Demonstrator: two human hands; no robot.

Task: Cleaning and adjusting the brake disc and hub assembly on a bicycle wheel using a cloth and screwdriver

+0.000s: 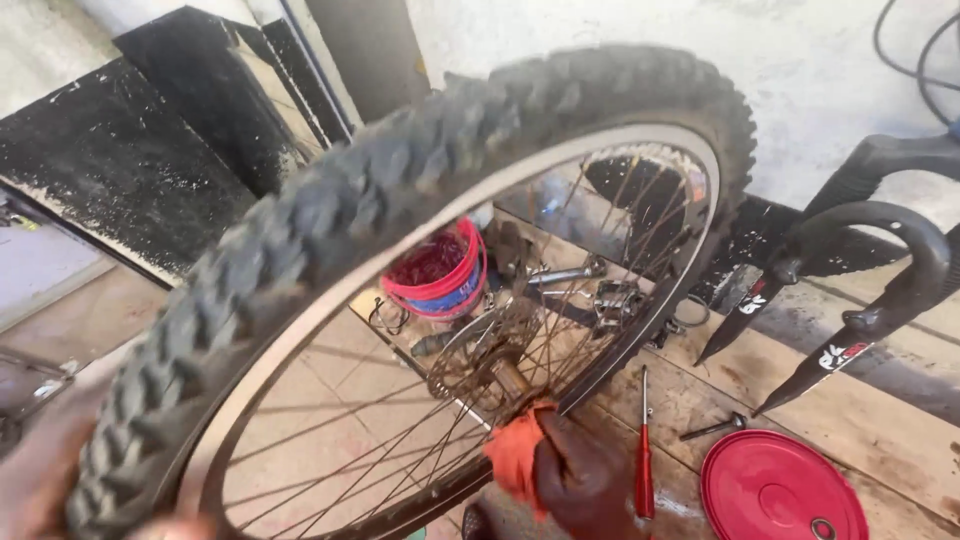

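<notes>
At the far left edge, low in the frame, the left hand (40,480) shows only as a blurred patch pressed against the knobby tyre (330,215); whether its fingers curl round the tread cannot be told. The tyre sits on a bicycle wheel (500,190) that is held tilted and fills most of the view, its silver rim (300,330) sweeping from lower left to upper right. Thin spokes (350,420) run inward to a rusty hub (495,375) with a toothed sprocket around it, near the middle of the frame.

Seen through the spokes, a red bucket (440,270) with a blue band stands on the wooden floor (880,440) behind the wheel, with a scatter of metal tools (580,280) and small parts just to its right.

Below the hub, the right hand (580,480) is dark with grease and closed around an orange rag (515,450), which it presses up against the hub's axle end. The fingers are bunched on the cloth, not spread.

Just right of that hand, a red-handled screwdriver (644,470) lies on the boards, pointing away from the camera. A small dark metal tool (712,429) lies a little further right. Beyond it, at the bottom edge, a round red lid (780,490) lies flat. Above the lid, a black bicycle fork (870,270) leans in from the right, its two legs pointing down toward the floor.
</notes>
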